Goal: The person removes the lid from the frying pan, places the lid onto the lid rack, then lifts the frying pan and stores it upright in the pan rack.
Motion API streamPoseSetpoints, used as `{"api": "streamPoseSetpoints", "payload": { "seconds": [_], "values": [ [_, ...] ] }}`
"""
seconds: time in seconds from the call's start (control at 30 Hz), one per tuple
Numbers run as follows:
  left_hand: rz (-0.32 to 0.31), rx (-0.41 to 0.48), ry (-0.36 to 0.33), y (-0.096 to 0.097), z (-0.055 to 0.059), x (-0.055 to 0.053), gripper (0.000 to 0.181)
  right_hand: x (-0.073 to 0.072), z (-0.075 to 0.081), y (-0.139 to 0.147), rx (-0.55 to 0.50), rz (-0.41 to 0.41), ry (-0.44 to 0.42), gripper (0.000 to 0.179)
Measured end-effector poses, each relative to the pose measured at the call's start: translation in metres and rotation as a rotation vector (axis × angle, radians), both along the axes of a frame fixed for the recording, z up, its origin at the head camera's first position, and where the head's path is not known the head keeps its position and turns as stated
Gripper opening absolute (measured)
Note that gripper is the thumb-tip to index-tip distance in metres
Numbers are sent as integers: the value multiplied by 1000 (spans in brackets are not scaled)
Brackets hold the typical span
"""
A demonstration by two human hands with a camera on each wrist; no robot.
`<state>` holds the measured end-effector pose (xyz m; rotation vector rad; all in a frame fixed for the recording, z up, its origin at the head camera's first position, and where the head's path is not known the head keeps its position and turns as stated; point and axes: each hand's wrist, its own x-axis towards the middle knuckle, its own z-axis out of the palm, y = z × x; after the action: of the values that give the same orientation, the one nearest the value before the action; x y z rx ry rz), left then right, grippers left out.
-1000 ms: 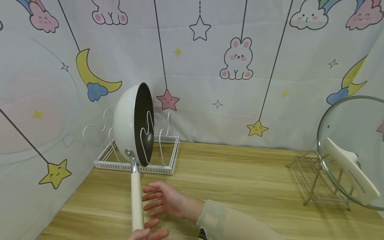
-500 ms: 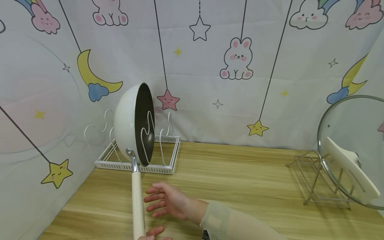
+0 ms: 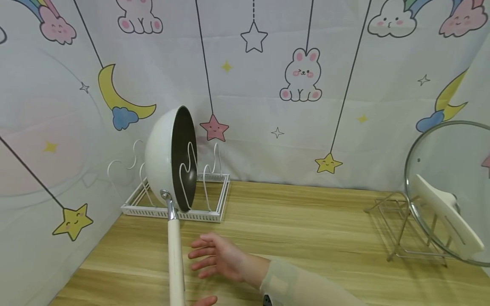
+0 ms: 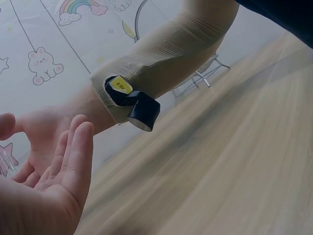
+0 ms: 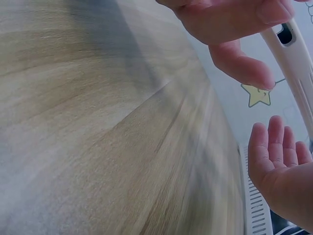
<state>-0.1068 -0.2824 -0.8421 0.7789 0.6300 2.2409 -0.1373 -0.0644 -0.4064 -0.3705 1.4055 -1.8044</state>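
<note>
A white wok (image 3: 160, 157) with a dark inside stands on edge in a white rack (image 3: 199, 216). Its cream handle (image 3: 176, 259) points toward me. My right hand (image 3: 226, 257) is just right of the handle, palm turned to it, fingers relaxed and holding nothing. Only a fingertip of my left hand (image 3: 206, 301) shows at the bottom of the head view. In the left wrist view, the left hand (image 4: 54, 196) has its fingers extended and loose. From the right wrist, the left hand (image 5: 230, 24) overlaps the end of the handle (image 5: 296, 63), which has a hanging hole.
At the right, a wire rack (image 3: 402, 242) holds a glass lid (image 3: 409, 170) and a cream spatula-like piece (image 3: 448, 216). A wooden tabletop (image 3: 298, 229) spans the middle. Behind it hangs a white printed cloth (image 3: 260, 97).
My right hand has shifted slightly right, away from the handle. The left hand has sunk lower, mostly out of the head view. The wok stays in its rack.
</note>
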Motion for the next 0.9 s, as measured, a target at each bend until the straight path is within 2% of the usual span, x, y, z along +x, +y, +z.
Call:
{"api": "streamPoseSetpoints", "payload": {
  "seconds": [0.07,0.1,0.17,0.27,0.33,0.37,0.43,0.5,0.57,0.63,0.67,0.73,0.77,0.8,0.83,0.87,0.9],
  "values": [
    [-37,14,32,1,-23,-9,53,0,0,2,-1,-3,0,60],
    [-56,16,18,1,-30,-12,54,-1,0,2,0,-5,0,60],
    [-73,11,12,3,-33,-15,54,-1,0,4,1,-9,1,60],
    [-98,22,12,10,-14,-13,55,-1,1,7,3,-16,3,60],
    [-106,16,-29,15,2,-9,55,-1,1,8,1,-21,4,59],
    [-114,20,-24,18,8,-9,55,-1,2,9,1,-23,5,59],
    [-88,-19,-66,24,14,-8,51,-2,2,11,-1,-26,4,57],
    [-38,-91,-114,29,22,-7,49,-2,3,13,-3,-28,5,57],
    [17,-153,-133,35,31,-6,50,-2,3,15,-4,-31,7,56],
    [57,-165,-178,43,43,-2,50,-2,4,17,-4,-34,13,57],
    [65,-142,-165,47,49,-1,50,-2,4,18,-3,-35,17,57],
    [45,-35,-96,58,64,2,48,-2,5,20,0,-39,25,57],
    [23,30,-53,65,75,4,48,-2,6,21,3,-40,29,57],
    [5,88,0,72,91,7,49,-2,6,22,6,-43,34,57],
    [-11,144,61,80,112,10,50,-2,7,23,7,-47,36,56],
    [-27,197,117,88,140,14,52,-1,7,24,9,-51,40,56],
    [-37,231,157,97,174,19,52,-1,8,25,10,-56,42,55]
  ]
}}
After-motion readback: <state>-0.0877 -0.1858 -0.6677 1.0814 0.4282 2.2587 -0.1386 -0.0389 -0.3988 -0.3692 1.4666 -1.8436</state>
